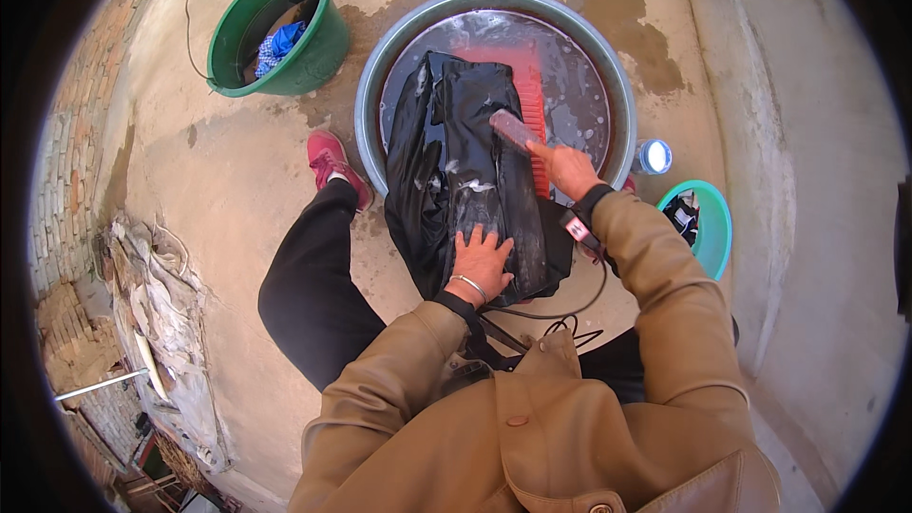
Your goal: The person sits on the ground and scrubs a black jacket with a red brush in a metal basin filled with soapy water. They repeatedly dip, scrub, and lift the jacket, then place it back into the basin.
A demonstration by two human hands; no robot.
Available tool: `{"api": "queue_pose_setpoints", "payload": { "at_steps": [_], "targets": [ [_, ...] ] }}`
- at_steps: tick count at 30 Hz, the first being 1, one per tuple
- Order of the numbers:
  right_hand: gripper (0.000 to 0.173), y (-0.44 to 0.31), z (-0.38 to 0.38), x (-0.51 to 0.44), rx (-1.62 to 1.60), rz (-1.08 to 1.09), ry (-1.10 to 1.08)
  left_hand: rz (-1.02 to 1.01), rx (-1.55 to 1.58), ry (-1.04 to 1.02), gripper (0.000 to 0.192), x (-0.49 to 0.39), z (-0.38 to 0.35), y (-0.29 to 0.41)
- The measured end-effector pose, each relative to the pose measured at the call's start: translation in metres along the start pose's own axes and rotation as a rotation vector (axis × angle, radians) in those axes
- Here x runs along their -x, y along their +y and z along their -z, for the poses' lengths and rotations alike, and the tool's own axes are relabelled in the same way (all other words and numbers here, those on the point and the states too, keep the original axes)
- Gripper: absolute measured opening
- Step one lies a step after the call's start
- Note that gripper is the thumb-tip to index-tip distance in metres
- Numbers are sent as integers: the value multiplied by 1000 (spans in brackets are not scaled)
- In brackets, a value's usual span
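A wet black garment (476, 149) with patches of foam is spread over a red ridged washboard (533, 103), which leans in a large round basin (625, 85) of soapy water. Near the garment's lower end my left hand (482, 263) lies flat on the cloth, fingers spread, a bracelet at the wrist. My right hand (566, 167) grips a pinkish scrubbing brush (514, 130), whose head rests on or just over the garment's right side; the frame does not settle contact. The brush's bristles are hidden beneath it.
Upper left stands a green bucket (331, 43) with blue cloth in water. Right of the basin are a clear container (654, 157) and a turquoise tub (721, 235) holding dark cloth. A cable (563, 315) loops below the garment. A wall (819, 157) runs along the right.
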State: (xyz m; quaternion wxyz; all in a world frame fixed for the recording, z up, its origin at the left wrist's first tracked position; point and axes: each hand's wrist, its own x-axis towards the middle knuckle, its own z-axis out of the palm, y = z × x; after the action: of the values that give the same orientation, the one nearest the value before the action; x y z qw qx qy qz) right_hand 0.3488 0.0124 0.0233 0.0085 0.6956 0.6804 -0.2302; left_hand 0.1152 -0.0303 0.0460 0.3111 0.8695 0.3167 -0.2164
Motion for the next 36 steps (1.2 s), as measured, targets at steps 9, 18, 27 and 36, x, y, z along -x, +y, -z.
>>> {"api": "queue_pose_setpoints", "payload": {
  "at_steps": [9,18,27,36],
  "targets": [
    [45,45,-29,-57,86,-21,57,6,-11,37,70,-7,-11,-9],
    [50,38,-25,-22,88,304,-96,-17,71,21,76,-10,-9,-12],
    [42,40,-36,-36,67,164,-53,6,34,40,76,-12,-16,-9],
    [45,35,-37,-100,11,-39,82,21,40,72,75,-15,-18,-10]
  ]
}}
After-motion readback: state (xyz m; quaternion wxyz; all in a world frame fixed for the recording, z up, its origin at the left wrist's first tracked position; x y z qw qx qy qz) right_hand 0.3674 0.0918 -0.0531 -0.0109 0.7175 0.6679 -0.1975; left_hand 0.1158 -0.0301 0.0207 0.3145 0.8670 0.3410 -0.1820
